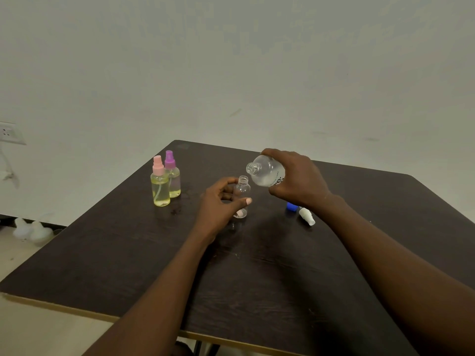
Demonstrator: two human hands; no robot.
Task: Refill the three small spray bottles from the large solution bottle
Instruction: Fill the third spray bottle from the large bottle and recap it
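Observation:
An uncapped, clear small bottle (242, 191) stands upright on the dark table (257, 265); my left hand (221, 204) curls round it, thumb and fingers on its sides. My right hand (295, 178) grips the large solution bottle (266, 170), tilted on its side with its open mouth pointing left, just above and right of the small bottle's neck. Two small spray bottles hold yellowish liquid at the left: one with a pink top (160, 182), one with a purple top (172, 176).
A white spray head (307, 216) and a blue cap (291, 206) lie on the table under my right wrist. A wet patch (177, 208) marks the wood near the filled bottles. White objects (32, 231) sit on the floor at left, below a wall socket (9, 132).

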